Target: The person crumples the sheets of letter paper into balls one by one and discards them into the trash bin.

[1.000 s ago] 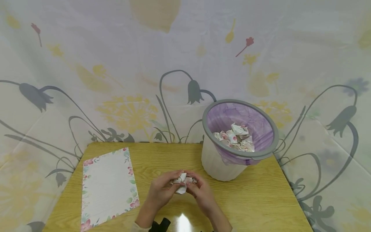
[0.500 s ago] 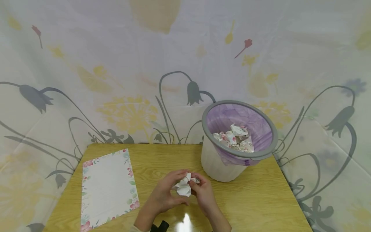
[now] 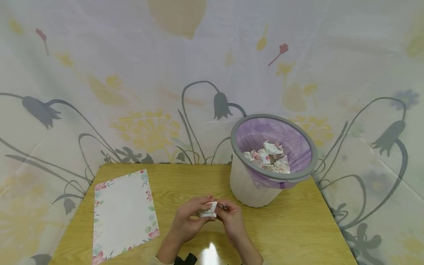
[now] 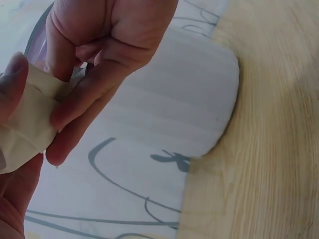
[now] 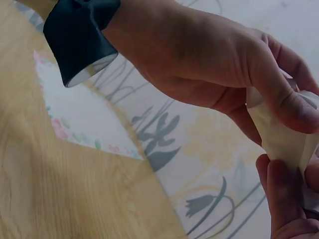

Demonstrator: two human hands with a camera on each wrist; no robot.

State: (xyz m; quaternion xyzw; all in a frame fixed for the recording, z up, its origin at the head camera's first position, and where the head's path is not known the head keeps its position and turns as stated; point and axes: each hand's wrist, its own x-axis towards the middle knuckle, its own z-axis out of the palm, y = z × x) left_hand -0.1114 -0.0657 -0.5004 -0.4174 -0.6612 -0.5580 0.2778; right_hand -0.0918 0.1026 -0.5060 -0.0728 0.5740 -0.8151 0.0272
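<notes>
A crumpled piece of white paper (image 3: 209,211) is held between both hands above the middle of the wooden table. My left hand (image 3: 189,218) grips it from the left, with the fingers over its far side and the thumb low in front. On the other side my right hand (image 3: 233,216) pinches its edge with thumb and fingers. In the left wrist view the wad of paper (image 4: 31,117) shows between both hands' fingertips. From the right wrist, the paper (image 5: 281,134) appears folded and creased, partly hidden by the fingers.
A flat sheet of paper with a floral border (image 3: 124,213) lies at the table's left. Behind my right hand stands a white bin (image 3: 250,187) with a grey rim and purple liner, holding crumpled papers (image 3: 268,156). A patterned cloth (image 3: 149,73) hangs behind the wooden table (image 3: 291,221).
The paper wad has become more compact between the hands. My left hand opened around it, then its thumb and fingers closed in again. The bin and flat sheet stayed in place.
</notes>
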